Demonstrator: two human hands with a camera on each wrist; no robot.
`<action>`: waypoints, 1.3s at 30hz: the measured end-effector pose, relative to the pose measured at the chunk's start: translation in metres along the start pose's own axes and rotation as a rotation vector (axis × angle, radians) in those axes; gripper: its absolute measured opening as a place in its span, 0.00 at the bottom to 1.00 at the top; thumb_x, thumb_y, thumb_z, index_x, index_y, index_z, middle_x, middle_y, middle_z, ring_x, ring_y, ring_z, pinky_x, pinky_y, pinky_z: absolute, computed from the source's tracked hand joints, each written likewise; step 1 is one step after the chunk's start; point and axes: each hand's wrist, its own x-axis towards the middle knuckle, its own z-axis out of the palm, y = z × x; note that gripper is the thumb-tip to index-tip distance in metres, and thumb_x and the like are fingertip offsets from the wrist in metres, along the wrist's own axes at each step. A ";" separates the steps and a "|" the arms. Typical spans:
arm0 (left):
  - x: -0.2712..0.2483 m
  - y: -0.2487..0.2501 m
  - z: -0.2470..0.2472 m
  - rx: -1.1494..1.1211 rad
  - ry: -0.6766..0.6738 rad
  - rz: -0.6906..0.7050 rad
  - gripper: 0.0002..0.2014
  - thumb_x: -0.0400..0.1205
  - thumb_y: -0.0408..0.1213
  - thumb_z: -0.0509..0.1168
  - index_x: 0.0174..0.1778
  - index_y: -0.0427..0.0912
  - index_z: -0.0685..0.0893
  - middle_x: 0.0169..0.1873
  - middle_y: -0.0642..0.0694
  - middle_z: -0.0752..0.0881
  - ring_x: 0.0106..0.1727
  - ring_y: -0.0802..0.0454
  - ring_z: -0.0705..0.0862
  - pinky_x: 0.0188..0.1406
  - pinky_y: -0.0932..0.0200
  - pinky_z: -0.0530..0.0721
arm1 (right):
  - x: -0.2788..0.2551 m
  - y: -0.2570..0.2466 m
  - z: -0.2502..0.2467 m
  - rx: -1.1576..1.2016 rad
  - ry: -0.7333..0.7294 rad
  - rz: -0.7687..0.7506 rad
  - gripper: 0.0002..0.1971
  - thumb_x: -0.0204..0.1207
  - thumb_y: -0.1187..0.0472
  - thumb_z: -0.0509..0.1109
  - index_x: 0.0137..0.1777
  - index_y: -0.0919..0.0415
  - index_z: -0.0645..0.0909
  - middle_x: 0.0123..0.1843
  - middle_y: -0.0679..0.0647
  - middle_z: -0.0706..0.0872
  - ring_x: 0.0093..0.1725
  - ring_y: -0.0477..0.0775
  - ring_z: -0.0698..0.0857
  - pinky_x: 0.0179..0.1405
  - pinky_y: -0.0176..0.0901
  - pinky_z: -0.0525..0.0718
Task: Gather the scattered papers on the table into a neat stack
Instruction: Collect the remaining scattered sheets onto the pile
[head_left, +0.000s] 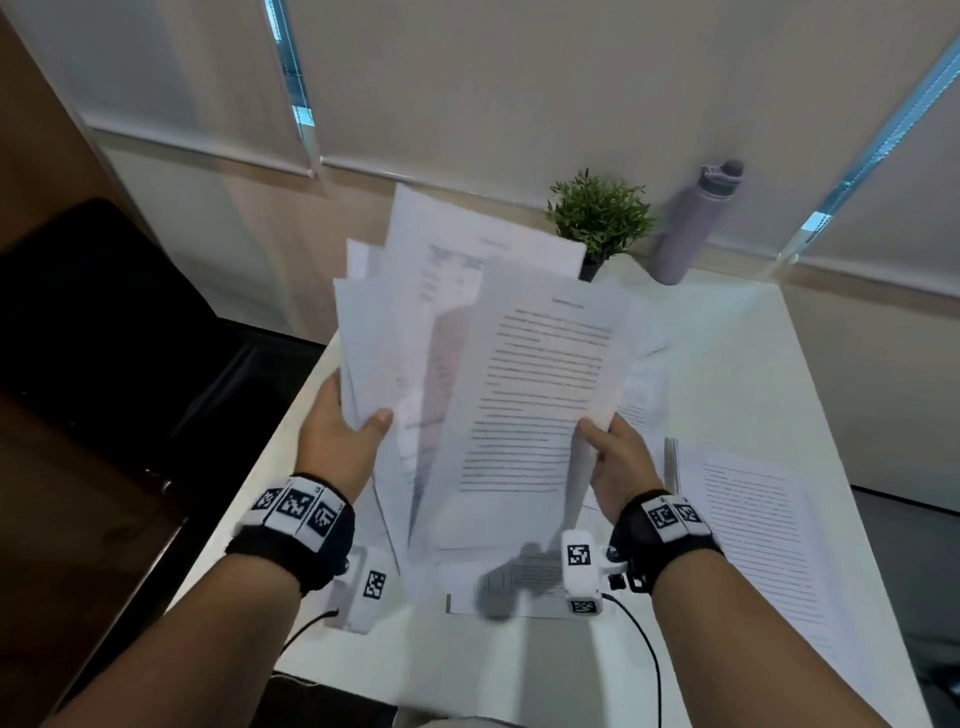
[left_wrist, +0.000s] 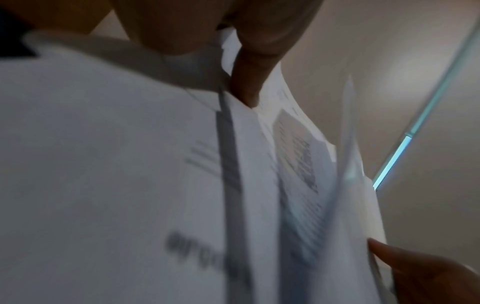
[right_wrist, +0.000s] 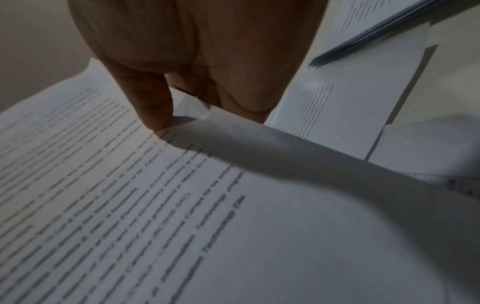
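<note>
Several printed sheets (head_left: 748, 525) on white table (head_left: 779, 364) beside blinds-covered wall (head_left: 467, 78).

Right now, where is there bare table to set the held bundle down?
Bare table lies right of the held bundle, between the purple bottle and the stack on the right; also the near edge. Under both hands, loose sheets crowd it.
</note>
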 end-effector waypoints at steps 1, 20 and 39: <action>0.001 -0.004 0.006 0.022 -0.047 -0.041 0.24 0.78 0.34 0.67 0.70 0.48 0.73 0.58 0.51 0.84 0.59 0.50 0.83 0.65 0.47 0.81 | 0.001 0.004 0.005 -0.012 -0.012 0.009 0.13 0.81 0.68 0.62 0.64 0.59 0.80 0.55 0.54 0.89 0.54 0.55 0.87 0.57 0.48 0.83; 0.030 -0.046 -0.021 0.188 -0.011 -0.199 0.18 0.79 0.27 0.64 0.64 0.43 0.78 0.52 0.49 0.84 0.51 0.49 0.81 0.55 0.58 0.78 | 0.076 0.072 0.012 -1.689 -0.190 0.218 0.29 0.82 0.46 0.55 0.79 0.28 0.47 0.86 0.46 0.39 0.83 0.71 0.42 0.75 0.79 0.55; 0.022 -0.101 -0.019 0.434 -0.279 -0.402 0.22 0.78 0.27 0.65 0.69 0.36 0.74 0.64 0.35 0.82 0.62 0.38 0.81 0.56 0.56 0.75 | -0.036 0.101 0.000 -1.553 -0.238 0.022 0.22 0.79 0.55 0.61 0.72 0.37 0.71 0.80 0.45 0.64 0.77 0.54 0.65 0.70 0.57 0.69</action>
